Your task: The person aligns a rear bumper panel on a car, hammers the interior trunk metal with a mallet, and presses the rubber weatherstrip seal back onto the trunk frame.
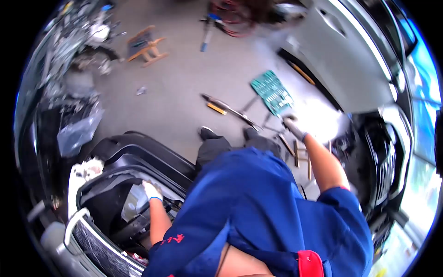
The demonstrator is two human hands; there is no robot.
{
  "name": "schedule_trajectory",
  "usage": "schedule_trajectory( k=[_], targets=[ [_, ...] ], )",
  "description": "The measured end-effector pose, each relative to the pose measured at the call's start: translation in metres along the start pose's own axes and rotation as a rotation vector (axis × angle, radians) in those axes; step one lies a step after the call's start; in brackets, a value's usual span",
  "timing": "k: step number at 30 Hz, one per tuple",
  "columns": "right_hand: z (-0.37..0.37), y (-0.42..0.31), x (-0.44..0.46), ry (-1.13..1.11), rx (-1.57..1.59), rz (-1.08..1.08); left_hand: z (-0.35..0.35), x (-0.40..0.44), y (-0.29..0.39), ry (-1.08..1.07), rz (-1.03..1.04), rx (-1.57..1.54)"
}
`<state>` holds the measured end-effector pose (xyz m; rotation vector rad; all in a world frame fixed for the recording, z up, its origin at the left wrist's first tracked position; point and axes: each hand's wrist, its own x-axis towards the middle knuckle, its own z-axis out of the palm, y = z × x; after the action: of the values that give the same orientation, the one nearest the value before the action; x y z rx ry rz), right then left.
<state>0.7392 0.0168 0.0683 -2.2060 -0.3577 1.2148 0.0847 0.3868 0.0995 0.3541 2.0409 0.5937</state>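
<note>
My left hand [152, 189], in a pale glove with a blue cuff, rests at the inner edge of a black car body opening [110, 198] at the lower left. Its fingers are too small and blurred to read. My right hand [294, 127], in a grey glove, is stretched out to the right, just below a green tool case [272, 92] lying open with rows of sockets. Whether it touches the case or holds anything is not clear. Under it stands a small wooden-legged stool [296, 154], partly hidden by my arm.
On the floor lie a long metal tool [230, 110] and a yellow object [216, 108]. Farther off are a wooden stool [145, 46], a blue-handled tool [207, 34] and a red hose [237, 21]. A car door [341, 51] fills the upper right; plastic wrap [80, 129] hangs left.
</note>
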Motion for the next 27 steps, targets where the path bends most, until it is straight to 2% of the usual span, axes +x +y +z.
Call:
schedule_trajectory(
  k=[1,2,4,6,7,8,9,10,12,13,14,15,19,24,27],
  targets=[
    [-0.007,0.008,-0.005,0.012,0.107,0.051,-0.003,0.037,-0.043,-0.168,0.086,0.06],
    [-0.016,0.005,-0.013,0.02,0.089,0.055,0.012,0.035,-0.062,-0.132,0.002,0.127],
    [-0.029,0.02,-0.029,0.053,-0.02,0.071,0.026,0.031,-0.092,-0.221,0.242,0.735],
    [-0.033,0.033,-0.041,0.036,-0.105,0.09,0.04,-0.044,-0.09,-0.376,0.539,1.061],
    [-0.035,0.045,-0.047,0.013,-0.222,0.088,0.035,-0.014,-0.104,-0.516,0.521,1.026],
    [-0.038,0.042,-0.062,-0.02,-0.33,0.086,0.042,-0.031,-0.098,-0.555,0.513,1.056],
    [-0.03,0.09,-0.045,-0.104,-0.502,0.027,0.055,-0.042,-0.093,-0.542,0.536,1.042],
    [-0.018,0.141,-0.027,-0.187,-0.482,0.051,0.056,-0.052,-0.091,-0.494,0.54,1.003],
    [-0.014,0.215,-0.006,-0.397,-0.481,-0.11,0.057,-0.079,-0.08,-0.495,0.683,0.944],
    [-0.013,0.253,0.004,-0.501,-0.466,-0.189,0.06,-0.098,-0.072,-0.509,0.671,0.885],
    [-0.002,0.271,-0.002,-0.292,0.012,0.329,0.061,-0.114,-0.065,-0.5,0.717,0.909],
    [-0.01,0.242,-0.005,-0.231,0.062,0.428,0.066,-0.119,-0.053,-0.451,0.681,0.968],
    [-0.049,0.095,0.024,-0.359,-0.189,0.297,0.063,-0.148,-0.091,-0.392,0.687,0.664],
    [-0.03,-0.072,0.086,-0.46,-0.42,0.081,0.029,-0.199,-0.221,-0.214,0.425,0.468],
    [0.01,-0.147,0.112,-0.411,-0.522,0.082,-0.013,-0.234,-0.321,-0.148,0.137,0.599]
  ],
)
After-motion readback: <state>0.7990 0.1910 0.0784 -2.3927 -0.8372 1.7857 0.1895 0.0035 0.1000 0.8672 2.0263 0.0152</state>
